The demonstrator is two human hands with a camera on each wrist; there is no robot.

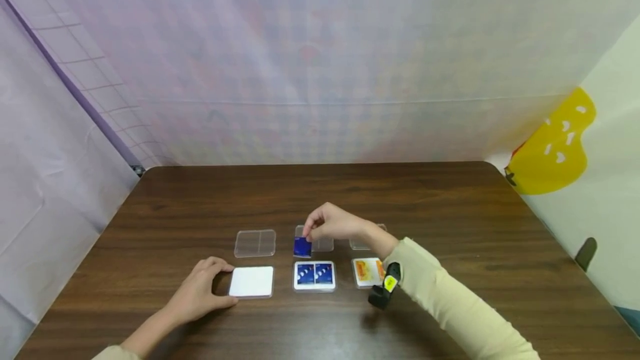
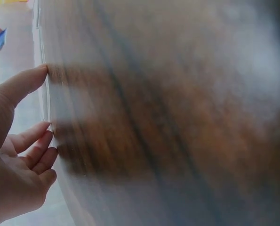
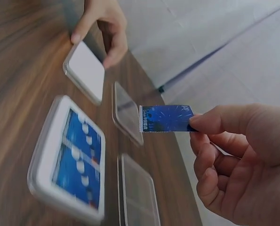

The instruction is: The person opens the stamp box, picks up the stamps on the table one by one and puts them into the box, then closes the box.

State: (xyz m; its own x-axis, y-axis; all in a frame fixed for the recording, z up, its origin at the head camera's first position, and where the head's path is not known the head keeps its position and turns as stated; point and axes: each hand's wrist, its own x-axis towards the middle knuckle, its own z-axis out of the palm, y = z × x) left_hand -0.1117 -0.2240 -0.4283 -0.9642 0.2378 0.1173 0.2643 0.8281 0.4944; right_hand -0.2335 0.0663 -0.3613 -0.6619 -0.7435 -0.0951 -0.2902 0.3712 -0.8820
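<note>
My right hand (image 1: pixel 332 222) pinches a small blue printed card (image 1: pixel 302 246) between thumb and fingertips. In the right wrist view the blue card (image 3: pixel 165 117) hangs above the table, overlapping a clear lid. At the left, my left hand (image 1: pixel 200 288) grips the end of a flat case with a white top (image 1: pixel 251 281), thumb on the near side and fingers on the far side. In the middle lies a white-bordered case (image 1: pixel 314 288) showing two blue pictures side by side. Behind it, partly hidden by my right hand and the card, is a clear divided lid (image 1: pixel 324 244).
Another clear divided lid (image 1: pixel 255 243) lies behind the white-topped case. To the right, an orange-pictured case (image 1: pixel 367 272) sits partly under my right forearm, with a third clear lid (image 1: pixel 359 243) behind. A patterned curtain (image 1: pixel 310 71) hangs beyond the wooden table (image 1: pixel 200 199).
</note>
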